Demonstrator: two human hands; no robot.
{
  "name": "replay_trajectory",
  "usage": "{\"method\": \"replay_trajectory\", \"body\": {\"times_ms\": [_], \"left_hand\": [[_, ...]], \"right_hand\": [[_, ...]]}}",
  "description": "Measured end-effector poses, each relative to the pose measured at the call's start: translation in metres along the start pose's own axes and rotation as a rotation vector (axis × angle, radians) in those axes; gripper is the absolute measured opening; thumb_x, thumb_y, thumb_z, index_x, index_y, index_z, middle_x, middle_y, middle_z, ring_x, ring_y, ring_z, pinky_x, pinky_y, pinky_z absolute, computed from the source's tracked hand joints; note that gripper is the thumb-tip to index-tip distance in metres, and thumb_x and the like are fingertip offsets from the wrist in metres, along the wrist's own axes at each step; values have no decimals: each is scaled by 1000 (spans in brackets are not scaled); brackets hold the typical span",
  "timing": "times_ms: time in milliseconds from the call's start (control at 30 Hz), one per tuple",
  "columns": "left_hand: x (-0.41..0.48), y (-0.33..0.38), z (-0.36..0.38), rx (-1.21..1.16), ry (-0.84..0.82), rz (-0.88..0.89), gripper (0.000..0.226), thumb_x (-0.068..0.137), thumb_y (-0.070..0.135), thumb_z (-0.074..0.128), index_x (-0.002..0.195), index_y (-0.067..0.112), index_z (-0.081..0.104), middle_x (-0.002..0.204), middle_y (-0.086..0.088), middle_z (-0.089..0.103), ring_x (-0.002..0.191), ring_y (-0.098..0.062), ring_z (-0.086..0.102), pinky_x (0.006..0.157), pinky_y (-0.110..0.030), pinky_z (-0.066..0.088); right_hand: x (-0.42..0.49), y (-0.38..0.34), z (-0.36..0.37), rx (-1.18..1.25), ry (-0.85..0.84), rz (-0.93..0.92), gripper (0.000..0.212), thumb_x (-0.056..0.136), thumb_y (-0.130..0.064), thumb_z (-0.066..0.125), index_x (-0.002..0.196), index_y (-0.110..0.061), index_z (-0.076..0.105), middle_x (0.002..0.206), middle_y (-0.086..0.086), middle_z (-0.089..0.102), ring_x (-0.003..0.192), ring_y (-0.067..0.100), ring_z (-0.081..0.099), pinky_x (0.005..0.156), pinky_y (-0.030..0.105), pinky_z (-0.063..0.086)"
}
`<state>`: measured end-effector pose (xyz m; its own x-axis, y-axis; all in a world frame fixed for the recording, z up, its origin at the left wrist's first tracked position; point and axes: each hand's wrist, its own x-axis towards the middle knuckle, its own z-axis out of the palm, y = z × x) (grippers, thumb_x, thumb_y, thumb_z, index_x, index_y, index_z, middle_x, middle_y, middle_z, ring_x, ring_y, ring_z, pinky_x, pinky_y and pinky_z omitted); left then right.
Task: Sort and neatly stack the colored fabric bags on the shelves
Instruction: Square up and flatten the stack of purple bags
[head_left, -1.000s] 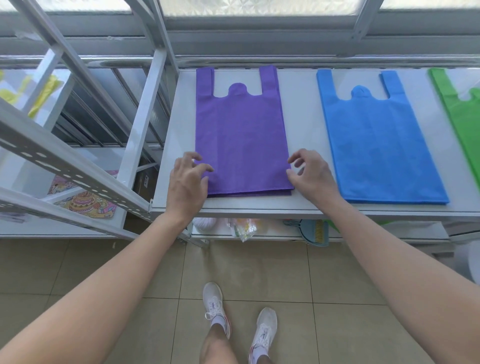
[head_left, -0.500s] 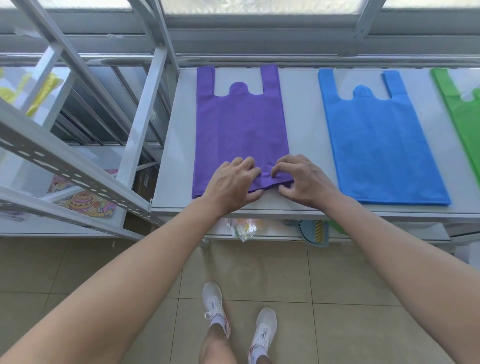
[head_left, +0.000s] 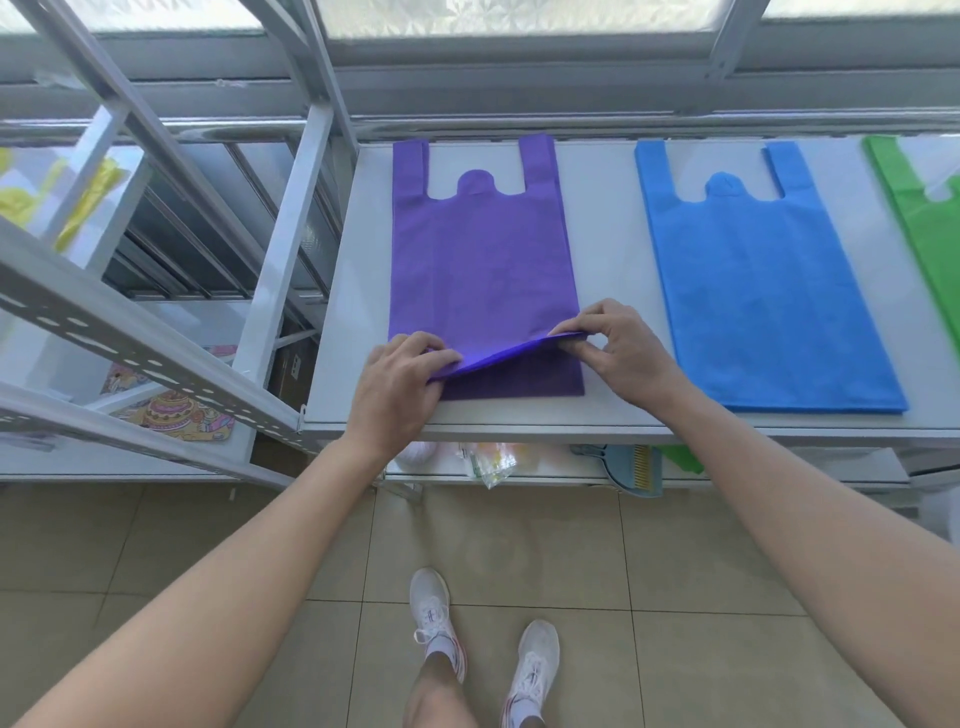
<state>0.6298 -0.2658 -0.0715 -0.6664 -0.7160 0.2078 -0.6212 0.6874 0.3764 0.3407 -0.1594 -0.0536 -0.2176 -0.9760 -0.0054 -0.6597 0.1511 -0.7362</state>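
As left hand (head_left: 400, 387) and right hand (head_left: 626, 358) pinch, purple bag's (head_left: 478, 249) edge arches.

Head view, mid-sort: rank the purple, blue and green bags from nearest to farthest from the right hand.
1. purple bag: in front, its lifted near edge pinched by the right hand.
2. blue bag: just right of that hand, flat on the shelf.
3. green bag: far right end of the shelf, partly out of frame.

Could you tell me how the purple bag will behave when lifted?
Probably floppy: the lifted edge of the purple bag bows between the left hand and right hand pinching it. Likely light: pinches alone raise it. Might slide on the smooth shelf.
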Motion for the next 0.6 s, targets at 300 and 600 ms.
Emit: {"method": "replay_trajectory", "body": {"times_ms": [300, 600], "left_hand": [[-8, -15, -18, -298, 85, -225, 17, 98, 25, 70, 108, 15, 80, 99, 4, 75, 91, -8, 63, 85, -24, 50], [-7, -26, -24, -184, 3, -138, 19, 99, 19, 67, 116, 20, 77, 110, 7, 72, 106, -17, 64, 94, -37, 53]], "right_hand": [[-6, 5, 6, 197, 35, 214, 25, 99, -37, 68, 110, -18, 78, 101, 3, 68, 87, 13, 59, 79, 25, 44], [-11, -4, -3, 150, 35, 202, 17, 102, -32, 64, 112, -23, 76, 88, -9, 57, 81, 2, 56, 72, 14, 39]]}}
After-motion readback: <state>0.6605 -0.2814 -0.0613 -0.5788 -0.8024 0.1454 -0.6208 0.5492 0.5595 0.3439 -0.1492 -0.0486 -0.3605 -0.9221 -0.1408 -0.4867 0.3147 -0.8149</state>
